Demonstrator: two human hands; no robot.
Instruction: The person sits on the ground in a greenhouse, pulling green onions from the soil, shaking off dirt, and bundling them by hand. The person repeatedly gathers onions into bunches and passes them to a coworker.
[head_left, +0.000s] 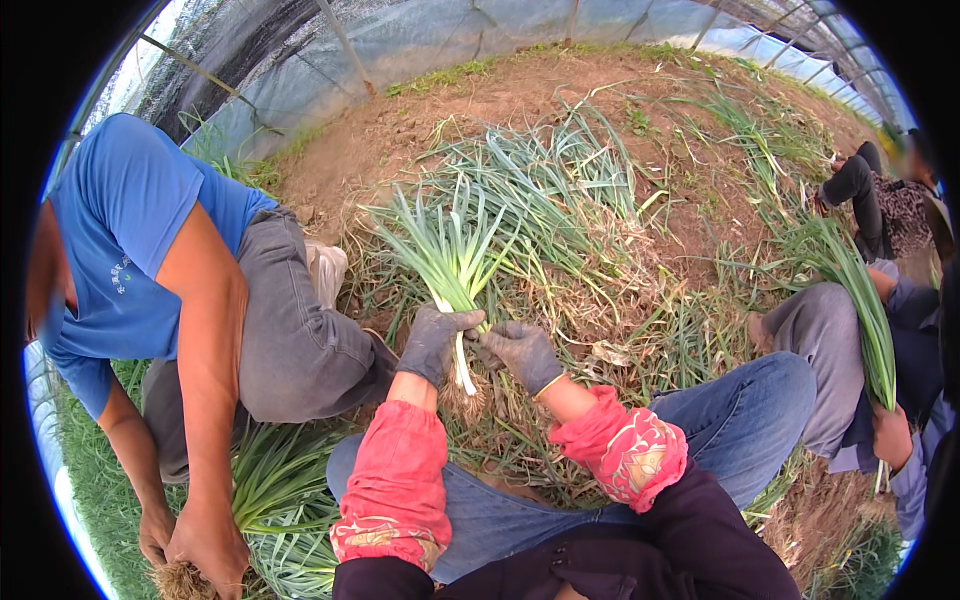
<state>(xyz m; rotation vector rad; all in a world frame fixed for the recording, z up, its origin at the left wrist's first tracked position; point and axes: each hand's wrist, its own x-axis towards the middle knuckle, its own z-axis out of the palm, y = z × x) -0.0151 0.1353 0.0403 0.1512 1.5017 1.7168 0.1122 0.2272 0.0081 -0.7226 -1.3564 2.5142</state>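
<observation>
A small bunch of green onions (457, 262) is held upright in my left hand (435, 343), which wears a dark glove; the leaves fan out above it and the white stems and roots hang below. My right hand (521, 352), gloved too, pinches with thumb and fingers at the bunch's right side, close to the left fingertips; a thin leaf or stem seems to be between them, but its hold is partly hidden. Beyond both hands lies a large heap of loose green onions (532, 187) on the soil, with dry roots and leaf scraps around it.
At left a co-worker in a blue shirt (135, 217) handles onion roots (182, 581) beside piled green onions (281, 480). A co-worker at right holds a long bunch (855, 300); another person (892, 202) sits farther back. Plastic sheeting (465, 45) on poles borders the soil.
</observation>
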